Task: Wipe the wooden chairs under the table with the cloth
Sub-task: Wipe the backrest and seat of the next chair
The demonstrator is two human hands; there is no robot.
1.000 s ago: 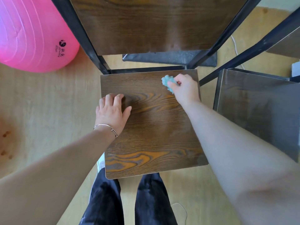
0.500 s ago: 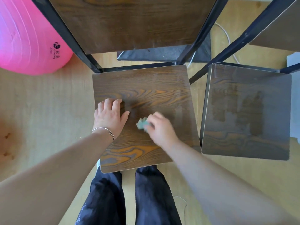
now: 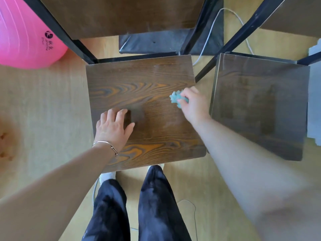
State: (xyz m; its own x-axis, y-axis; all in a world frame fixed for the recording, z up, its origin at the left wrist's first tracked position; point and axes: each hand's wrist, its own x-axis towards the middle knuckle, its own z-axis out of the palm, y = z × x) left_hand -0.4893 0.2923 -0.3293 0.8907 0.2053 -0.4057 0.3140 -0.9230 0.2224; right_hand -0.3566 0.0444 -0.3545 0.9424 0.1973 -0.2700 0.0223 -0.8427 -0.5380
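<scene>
Pale wooden flooring [image 3: 43, 108] fills the view from above, and on it a wooden chair seat [image 3: 139, 84] is seen square in the middle, dark brown with orange grain. And the left hand [image 3: 112, 129] is laid flat on the seat's near-left part, fingers spread, palm down, nothing held; a thin bracelet [image 3: 106, 145] is worn at the wrist. Over at the seat's right edge the right hand [image 3: 194, 105] is closed around a crumpled teal cloth [image 3: 176, 98], which is pinched between fingers and thumb and pressed against the wood, its bunched end sticking out to the left of the hand. The arm behind it is blurred.

A second chair seat [image 3: 260, 105] is seen just beside the first on the right, duller and greyer on top, with patchy marks across it. Black metal frame bars [image 3: 225, 44] are crossed above both seats, and a dark brown backrest panel [image 3: 121, 14] is spread across the top. A pink exercise ball [image 3: 22, 35] is seen at upper left, resting on the floor. Dark trousers [image 3: 135, 206] are seen at the bottom, just below the seat's near edge. A white cable [image 3: 210, 32] is looped on the floor behind the chairs.
</scene>
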